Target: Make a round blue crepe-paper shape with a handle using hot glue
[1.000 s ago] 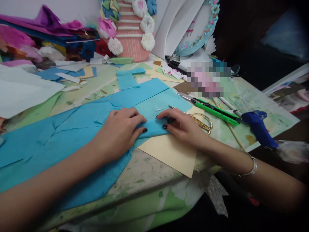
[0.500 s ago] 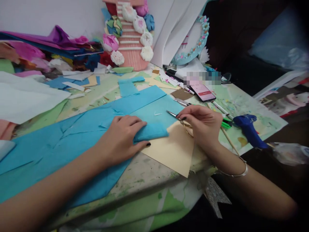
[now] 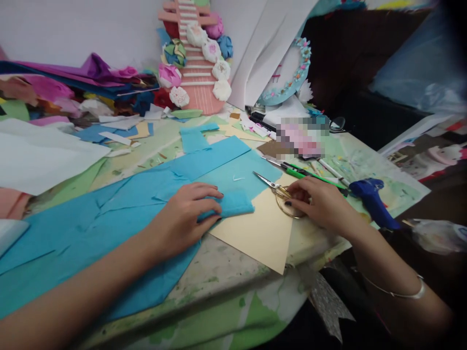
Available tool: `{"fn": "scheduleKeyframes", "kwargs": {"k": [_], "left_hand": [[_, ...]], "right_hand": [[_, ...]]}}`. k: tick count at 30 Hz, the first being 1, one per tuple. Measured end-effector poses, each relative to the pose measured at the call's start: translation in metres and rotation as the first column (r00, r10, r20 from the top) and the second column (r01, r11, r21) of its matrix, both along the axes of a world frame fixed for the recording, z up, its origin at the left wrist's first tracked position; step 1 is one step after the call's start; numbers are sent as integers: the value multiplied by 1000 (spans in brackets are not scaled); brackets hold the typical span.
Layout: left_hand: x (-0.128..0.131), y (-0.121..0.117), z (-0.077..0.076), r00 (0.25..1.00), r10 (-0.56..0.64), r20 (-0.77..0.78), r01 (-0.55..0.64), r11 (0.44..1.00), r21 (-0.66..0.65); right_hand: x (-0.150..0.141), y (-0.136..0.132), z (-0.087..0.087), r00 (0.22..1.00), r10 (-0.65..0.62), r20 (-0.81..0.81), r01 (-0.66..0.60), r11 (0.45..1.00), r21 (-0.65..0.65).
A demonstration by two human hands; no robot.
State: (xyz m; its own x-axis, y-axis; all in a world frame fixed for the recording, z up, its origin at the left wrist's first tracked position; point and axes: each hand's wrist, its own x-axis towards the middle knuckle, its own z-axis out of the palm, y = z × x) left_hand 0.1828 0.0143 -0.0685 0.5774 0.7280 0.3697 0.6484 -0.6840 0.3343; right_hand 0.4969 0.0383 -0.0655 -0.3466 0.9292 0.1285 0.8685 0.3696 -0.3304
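right hand [image 3: 316,201] shifted along one scissors [image 3: 274,185]

1. Dim-to-moderate, soft light; source out of view, direction unclear.
2. Smooth pale wall [image 3: 91,29] brightest; right side nearly black, little detail.
3. Soft shading under front edge of green-and-white cloth-covered counter [image 3: 226,262].
4. Small glints: gold-handled metal scissors [image 3: 273,185], thin silver bangle [image 3: 412,295].
5. Wide-angle stretch toward edges; dark upper-right corner.
6. Fine detail soft; crumpled clear plastic bag [image 3: 440,236] smeary.
7. Square mosaic blocks hide pink patch [image 3: 301,137].
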Motion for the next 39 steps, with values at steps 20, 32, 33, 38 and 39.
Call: {"fn": "scheduleKeyframes", "kwargs": {"k": [20,32,33,38,39], "left_hand": [[4,3,8,984,133,-115,-156,963,-219],[44,10,10,786,231,-573,-255,966,40],[44,11,8,784,231,-576,-251,967,46],[40,14,-1,769,229,-597,-213,972,99],[40,15,-2,765,230,-602,-205,972,111]], "right_hand": [[6,-22,-13,908,-120,-401,69,988,-140],[9,-30,-25,728,-162,-666,45,981,-189],[9,-30,-25,728,-162,-666,48,981,-186],[9,-32,-26,701,-165,-694,58,983,-174],[8,-32,-26,698,-168,-696,61,983,-176]]}}
